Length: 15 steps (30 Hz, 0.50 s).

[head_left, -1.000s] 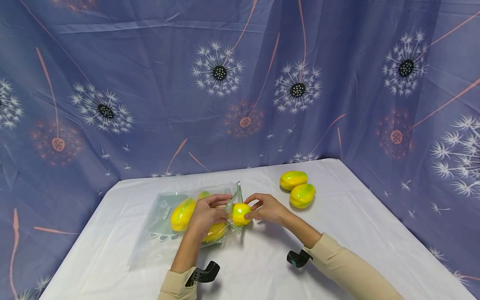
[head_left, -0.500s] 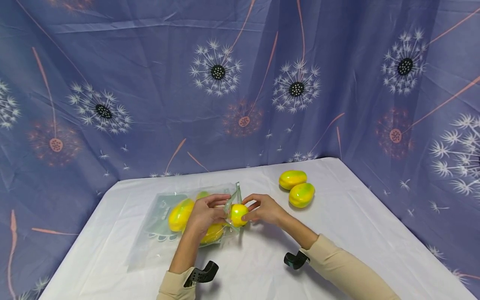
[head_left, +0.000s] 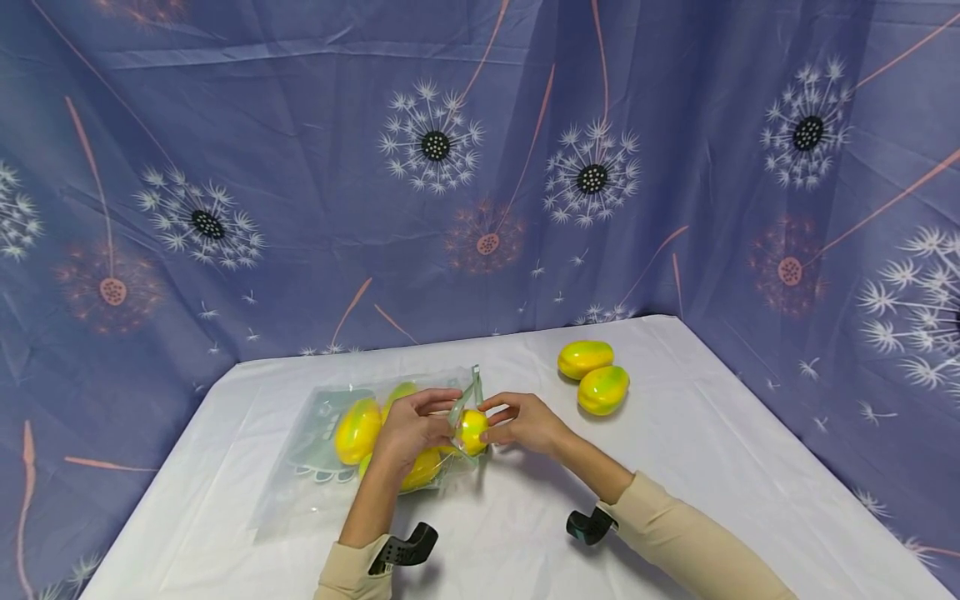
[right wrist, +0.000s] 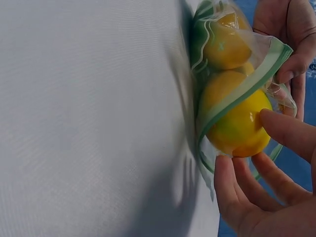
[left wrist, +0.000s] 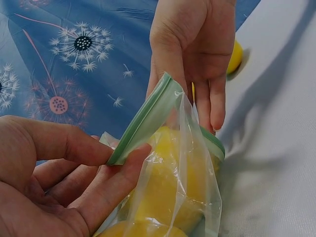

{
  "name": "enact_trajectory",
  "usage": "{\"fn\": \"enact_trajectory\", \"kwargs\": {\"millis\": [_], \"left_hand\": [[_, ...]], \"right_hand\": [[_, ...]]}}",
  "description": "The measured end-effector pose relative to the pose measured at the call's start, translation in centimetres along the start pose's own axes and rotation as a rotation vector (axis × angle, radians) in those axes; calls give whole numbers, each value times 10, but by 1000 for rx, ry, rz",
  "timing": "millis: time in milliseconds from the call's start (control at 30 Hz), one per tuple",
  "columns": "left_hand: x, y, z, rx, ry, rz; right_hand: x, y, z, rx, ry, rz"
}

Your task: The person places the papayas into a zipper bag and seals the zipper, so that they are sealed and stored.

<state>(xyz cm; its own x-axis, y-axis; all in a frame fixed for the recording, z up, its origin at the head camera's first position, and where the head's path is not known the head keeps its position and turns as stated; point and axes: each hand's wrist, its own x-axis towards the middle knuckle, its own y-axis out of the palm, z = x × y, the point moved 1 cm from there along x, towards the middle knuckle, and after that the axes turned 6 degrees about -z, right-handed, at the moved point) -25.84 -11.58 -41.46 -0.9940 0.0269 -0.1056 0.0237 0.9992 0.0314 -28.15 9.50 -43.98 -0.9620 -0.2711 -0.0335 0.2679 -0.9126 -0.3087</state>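
Observation:
My left hand [head_left: 411, 429] pinches the green-edged mouth of a clear zip bag [left wrist: 148, 116] between thumb and finger. In the bag's mouth sits a yellow-green papaya [right wrist: 239, 123], mostly inside, its outer end poking out past the green strip. My right hand [head_left: 525, 422] holds that end with thumb and fingertips. Deeper in the bag lie several more papayas, one [head_left: 358, 431] to the left of my left hand and another [head_left: 422, 469] below it. The left hand partly hides the bag's contents in the head view.
Two loose papayas lie side by side on the white-covered table [head_left: 720, 467], one [head_left: 586, 360] behind the other [head_left: 603, 391], to the right of my right hand. A blue dandelion-print curtain [head_left: 315, 167] hangs behind and beside the table.
The right hand has moved slightly left, pushing the papaya further into the bag's mouth. The papayas inside have shifted a little left. The left hand keeps its grip on the edge.

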Motion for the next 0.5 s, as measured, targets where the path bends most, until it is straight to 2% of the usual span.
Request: {"fn": "enact_trajectory", "kwargs": {"millis": [500], "left_hand": [[0, 1, 1, 3, 7, -5]], "right_hand": [[1, 5, -1, 14, -4, -45]]}}
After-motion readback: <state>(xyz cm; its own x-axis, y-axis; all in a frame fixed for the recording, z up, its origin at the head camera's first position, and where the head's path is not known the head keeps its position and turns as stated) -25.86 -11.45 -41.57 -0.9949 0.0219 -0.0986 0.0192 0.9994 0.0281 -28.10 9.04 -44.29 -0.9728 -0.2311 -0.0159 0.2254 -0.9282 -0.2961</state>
